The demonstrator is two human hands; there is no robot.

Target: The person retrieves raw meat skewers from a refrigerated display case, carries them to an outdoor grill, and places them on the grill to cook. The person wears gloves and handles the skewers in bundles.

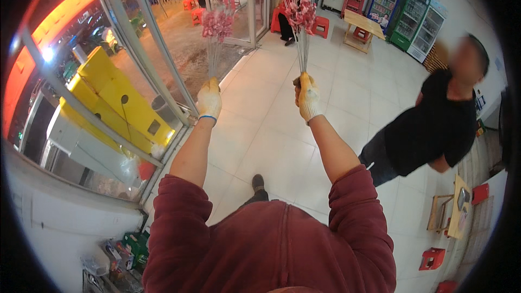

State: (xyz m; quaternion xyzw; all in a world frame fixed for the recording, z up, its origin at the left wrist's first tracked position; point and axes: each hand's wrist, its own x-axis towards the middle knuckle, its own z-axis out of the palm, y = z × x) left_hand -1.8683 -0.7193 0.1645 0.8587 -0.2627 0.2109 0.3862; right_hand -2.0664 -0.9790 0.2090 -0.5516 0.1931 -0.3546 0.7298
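My left hand (210, 99), in a white knit work glove with yellowish fingers, is closed around the lower ends of a bunch of thin skewers (213, 55). Pinkish-red pieces that look like raw meat (217, 25) cluster at their far ends, slightly blurred. A second bunch of skewers (303, 51) is gripped by my right hand (308, 97), gloved the same way. Its tips also carry red meat-like pieces (301, 13). Both bunches point away from me, held apart at arm's length above the tiled floor (260, 122).
A person in black (431, 122) stands close on my right. Glass door frames (163, 44) run along the left, a yellow cabinet (118, 101) behind them. Ahead are another person (288, 4), a red stool (320, 27), a wooden table (363, 26) and drinks fridges (410, 14).
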